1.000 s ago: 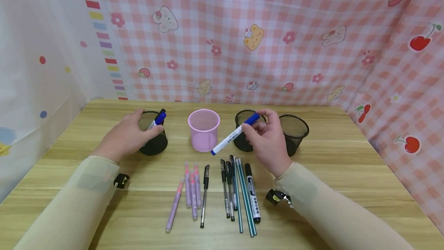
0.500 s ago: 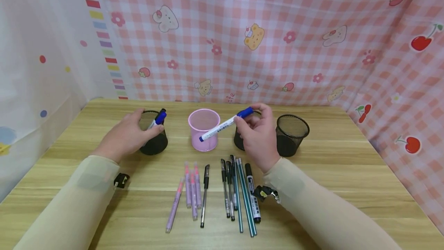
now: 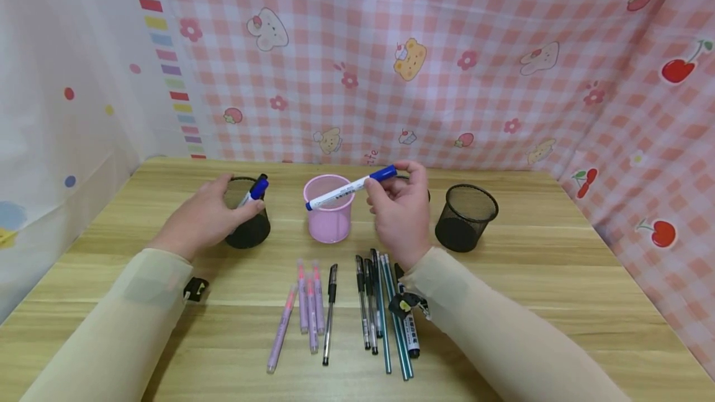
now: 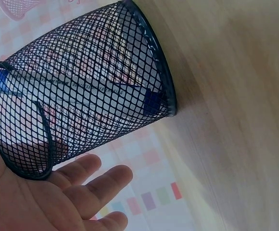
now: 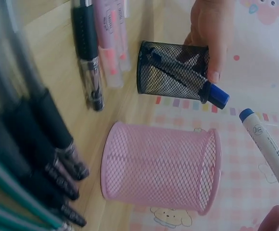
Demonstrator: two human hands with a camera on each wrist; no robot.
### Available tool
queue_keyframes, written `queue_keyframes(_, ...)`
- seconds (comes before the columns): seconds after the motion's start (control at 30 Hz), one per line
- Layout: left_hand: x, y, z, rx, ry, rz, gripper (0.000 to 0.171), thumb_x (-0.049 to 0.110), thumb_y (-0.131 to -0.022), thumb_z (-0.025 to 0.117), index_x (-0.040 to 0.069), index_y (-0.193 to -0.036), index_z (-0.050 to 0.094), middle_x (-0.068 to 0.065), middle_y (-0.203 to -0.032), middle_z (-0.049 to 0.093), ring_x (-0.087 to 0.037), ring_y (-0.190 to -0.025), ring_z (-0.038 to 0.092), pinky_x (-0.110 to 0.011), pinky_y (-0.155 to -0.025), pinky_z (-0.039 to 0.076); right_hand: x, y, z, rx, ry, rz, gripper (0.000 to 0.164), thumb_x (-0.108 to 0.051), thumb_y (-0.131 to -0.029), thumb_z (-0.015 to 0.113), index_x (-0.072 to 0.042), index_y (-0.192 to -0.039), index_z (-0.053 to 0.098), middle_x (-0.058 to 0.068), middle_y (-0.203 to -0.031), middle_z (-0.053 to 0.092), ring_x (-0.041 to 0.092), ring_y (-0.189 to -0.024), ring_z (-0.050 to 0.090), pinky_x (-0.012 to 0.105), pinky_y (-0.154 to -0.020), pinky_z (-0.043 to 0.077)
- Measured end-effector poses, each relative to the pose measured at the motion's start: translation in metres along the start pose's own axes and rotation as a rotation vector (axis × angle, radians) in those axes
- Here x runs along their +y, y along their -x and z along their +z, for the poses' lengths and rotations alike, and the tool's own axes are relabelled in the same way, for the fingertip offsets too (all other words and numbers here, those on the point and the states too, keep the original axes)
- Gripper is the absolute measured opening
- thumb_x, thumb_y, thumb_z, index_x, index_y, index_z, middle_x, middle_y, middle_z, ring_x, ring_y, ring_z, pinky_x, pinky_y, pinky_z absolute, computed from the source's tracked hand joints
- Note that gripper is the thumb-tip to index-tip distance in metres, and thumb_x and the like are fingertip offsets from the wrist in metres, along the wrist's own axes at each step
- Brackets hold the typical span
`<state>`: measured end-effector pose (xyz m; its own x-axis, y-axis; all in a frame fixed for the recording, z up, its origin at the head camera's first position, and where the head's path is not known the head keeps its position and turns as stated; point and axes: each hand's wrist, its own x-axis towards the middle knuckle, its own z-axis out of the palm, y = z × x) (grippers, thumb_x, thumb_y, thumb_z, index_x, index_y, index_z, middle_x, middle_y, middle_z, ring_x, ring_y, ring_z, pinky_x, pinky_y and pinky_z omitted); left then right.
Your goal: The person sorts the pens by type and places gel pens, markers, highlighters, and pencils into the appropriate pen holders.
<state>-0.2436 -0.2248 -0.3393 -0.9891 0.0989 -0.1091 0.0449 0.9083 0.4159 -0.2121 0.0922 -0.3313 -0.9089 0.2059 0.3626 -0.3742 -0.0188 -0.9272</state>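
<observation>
Passage is left between the left black cup (image 3: 249, 228) and the pink cup (image 3: 329, 225). The former's mouth is partly obstructed by the left hand (image 3: 201, 219) and a blue-capped marker (image 3: 259, 189). In the head view, the latter's is crossed by the held marker (image 3: 337, 195). Near access is impeded by purple highlighters (image 3: 311, 315) and black pens (image 3: 367, 303). The rightmost black cup's (image 3: 459, 234) mouth is unobstructed.

A counter (image 3: 558, 253) with pale wood grain spread toward six o'clock. Beyond it, at twelve, rose a pink-and-white checked cloth (image 3: 380, 11) printed with strawberries and flowers. White cloth (image 3: 86, 129) with coloured dots covered nine o'clock, a column of bright blocks (image 3: 171, 69) ran down near ten, and red cherries (image 3: 663, 232) marked the checked side cloth (image 3: 620, 135) toward three. The light looked soft.
</observation>
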Motion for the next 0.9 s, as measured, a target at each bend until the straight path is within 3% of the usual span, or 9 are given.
queue_keyframes(0.27, 0.001, 0.001, 0.0, 0.003, 0.001, -0.005, 0.126, 0.094, -0.087, 0.039, 0.003, -0.169, 0.005, -0.037, -0.169, 0.017, -0.061, -0.151, 0.025, -0.077, -0.117, 0.03, 0.002, 0.002, 0.017, 0.004, -0.059, 0.001, 0.039, -0.002, -0.1, 0.068, -0.012, -0.127, 0.043, 0.012, -0.095, 0.073, 0.026, -0.075, 0.065, 0.025, -0.066, 0.057)
queue_keyframes(0.57, 0.001, 0.001, -0.001, 0.004, 0.001, -0.005, 0.126, 0.093, -0.088, 0.039, 0.003, -0.169, 0.005, -0.037, -0.169, 0.016, -0.061, -0.15, 0.026, -0.078, -0.115, 0.031, 0.007, 0.003, 0.033, -0.013, -0.034, 0.008, 0.037, -0.005, -0.103, 0.065, -0.007, -0.131, 0.04, 0.029, -0.104, 0.071, 0.014, -0.075, 0.063, 0.033, -0.07, 0.058)
queue_keyframes(0.9, 0.0, 0.0, 0.0, 0.009, 0.007, 0.008, 0.125, 0.092, -0.088, 0.04, 0.003, -0.169, 0.006, -0.037, -0.168, 0.017, -0.061, -0.15, 0.027, -0.077, -0.115, 0.032, 0.005, 0.006, 0.056, 0.006, -0.095, 0.018, 0.037, -0.001, -0.101, 0.066, -0.007, -0.129, 0.042, 0.023, -0.098, 0.072, 0.013, -0.07, 0.063, 0.026, -0.065, 0.056)
